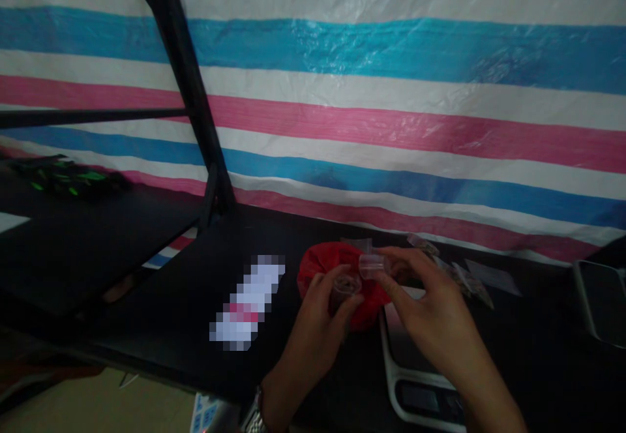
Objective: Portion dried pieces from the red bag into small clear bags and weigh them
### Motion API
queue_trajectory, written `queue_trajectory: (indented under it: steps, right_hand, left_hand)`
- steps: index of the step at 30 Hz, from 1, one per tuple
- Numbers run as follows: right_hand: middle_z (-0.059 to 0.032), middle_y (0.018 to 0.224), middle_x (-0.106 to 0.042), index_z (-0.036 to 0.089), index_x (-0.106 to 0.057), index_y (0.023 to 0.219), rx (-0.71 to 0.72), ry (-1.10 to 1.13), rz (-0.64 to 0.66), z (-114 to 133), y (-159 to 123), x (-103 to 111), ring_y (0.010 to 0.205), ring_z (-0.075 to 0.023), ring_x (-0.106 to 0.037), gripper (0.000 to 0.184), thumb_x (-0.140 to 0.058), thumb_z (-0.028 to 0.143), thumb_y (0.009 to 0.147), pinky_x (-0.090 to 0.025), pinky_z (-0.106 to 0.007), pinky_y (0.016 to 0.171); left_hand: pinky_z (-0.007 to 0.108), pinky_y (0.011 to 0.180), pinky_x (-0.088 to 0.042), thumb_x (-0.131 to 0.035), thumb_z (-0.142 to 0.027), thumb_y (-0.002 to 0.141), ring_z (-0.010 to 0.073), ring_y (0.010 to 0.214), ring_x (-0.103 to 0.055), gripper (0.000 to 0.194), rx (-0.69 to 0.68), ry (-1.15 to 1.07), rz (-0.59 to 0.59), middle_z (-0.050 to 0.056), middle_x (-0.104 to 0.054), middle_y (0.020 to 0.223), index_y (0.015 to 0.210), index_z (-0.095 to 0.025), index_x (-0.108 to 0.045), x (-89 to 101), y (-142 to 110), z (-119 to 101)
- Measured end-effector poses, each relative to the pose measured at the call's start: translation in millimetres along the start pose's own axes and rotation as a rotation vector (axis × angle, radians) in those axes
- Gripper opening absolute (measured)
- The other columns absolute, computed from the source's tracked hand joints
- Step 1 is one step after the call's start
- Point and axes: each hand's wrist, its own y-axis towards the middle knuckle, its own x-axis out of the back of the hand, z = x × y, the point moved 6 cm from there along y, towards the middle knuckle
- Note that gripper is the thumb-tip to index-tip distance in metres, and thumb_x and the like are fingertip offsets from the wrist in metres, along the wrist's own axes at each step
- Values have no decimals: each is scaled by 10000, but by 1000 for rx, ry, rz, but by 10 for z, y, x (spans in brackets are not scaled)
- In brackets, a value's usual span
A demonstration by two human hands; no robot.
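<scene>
My left hand (pixel 320 319) holds a small clear plastic cup (pixel 345 287) over the black table. My right hand (pixel 425 309) pinches a small clear lid or cap (pixel 374 266) just above and to the right of that cup. Behind both hands lies a red plastic bag (pixel 320 265). A small digital scale (pixel 415 381) sits under my right hand and wrist.
Small clear plastic packets (pixel 464 276) lie at the right of the bag. A blurred white and pink label (pixel 247 302) lies on the table (pixel 161 315) to the left. A dark tray edge (pixel 599 299) is at far right. A striped tarp (pixel 391 94) forms the back wall; a black frame post (pixel 195 94) stands left.
</scene>
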Motion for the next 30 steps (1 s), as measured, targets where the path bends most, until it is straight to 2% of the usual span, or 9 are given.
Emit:
queue_trajectory:
  steps: [2, 5, 8, 15, 19, 23, 25, 27, 30]
  right_hand:
    - [-67, 1114, -751, 252, -740, 1157, -10, -40, 4, -59, 14, -47, 990, -248, -709, 242, -698, 227, 920, -552, -405, 933]
    - [-85, 1193, -762, 225, -740, 1127, -68, -134, 198, -179, -15, -263, 1092, -254, -725, 295, -620, 73, 904, -532, -412, 1004]
    - [-108, 1258, -759, 207, -743, 1139, -160, -251, 347, -288, -87, -424, 1153, -283, -724, 350, -595, 15, 887, -514, -445, 1037]
    - [-85, 1155, -799, 213, -744, 1101, -209, -345, 447, -280, -138, -495, 1118, -284, -734, 393, -622, -39, 824, -498, -406, 987]
    - [-68, 1107, -791, 206, -725, 1033, -214, -314, 440, -272, -137, -520, 1069, -248, -726, 440, -551, -95, 762, -491, -354, 931]
    - [-81, 1112, -772, 185, -702, 1044, -217, -286, 430, -309, -151, -568, 1047, -234, -708, 436, -525, -97, 761, -485, -320, 867]
    - [-103, 1177, -761, 168, -707, 1119, -218, -308, 432, -325, -155, -602, 1088, -244, -702, 473, -527, -95, 768, -481, -330, 907]
    - [-120, 1216, -755, 155, -722, 1158, -214, -369, 440, -331, -153, -643, 1138, -263, -689, 504, -546, -90, 755, -458, -355, 974]
    - [-129, 1229, -764, 160, -748, 1150, -184, -483, 436, -313, -140, -700, 1205, -303, -654, 480, -578, -55, 756, -370, -425, 1055]
  left_hand:
    - [402, 972, -571, -679, -437, 939, 260, 1083, -739, 445, 45, 15, -66, 82, -765, 1220, 1346, -258, -680, 96, 9, 22]
    - [357, 794, -587, -635, -542, 958, 250, 878, -775, 470, 94, 116, -138, 48, -811, 974, 1327, -257, -691, 219, 3, 30]
    - [360, 712, -559, -563, -599, 981, 272, 780, -775, 529, 156, 305, -148, 27, -784, 799, 1366, -253, -671, 280, -17, 33]
    - [430, 810, -571, -485, -505, 1031, 315, 897, -786, 482, 159, 522, -127, 101, -806, 978, 1379, -216, -654, 278, -48, 44]
    - [488, 979, -566, -556, -417, 1011, 321, 1133, -710, 390, -74, 517, -139, 149, -749, 1220, 1299, -192, -692, 203, -48, 3]
    - [553, 1164, -453, -575, -349, 1007, 329, 1374, -558, 265, -246, 479, -52, 126, -685, 1396, 1176, -229, -739, 94, -8, -2]
    - [551, 1144, -464, -565, -344, 1012, 322, 1321, -591, 252, -215, 448, 12, 115, -710, 1356, 1149, -237, -748, 70, 32, 31]
    - [528, 1074, -500, -548, -347, 1016, 315, 1189, -646, 245, -158, 427, 65, 101, -768, 1180, 1083, -232, -754, 66, 67, 58]
    - [475, 998, -514, -545, -361, 1005, 302, 1068, -659, 251, -93, 399, 68, 88, -770, 1001, 954, -220, -747, 103, 95, 69]
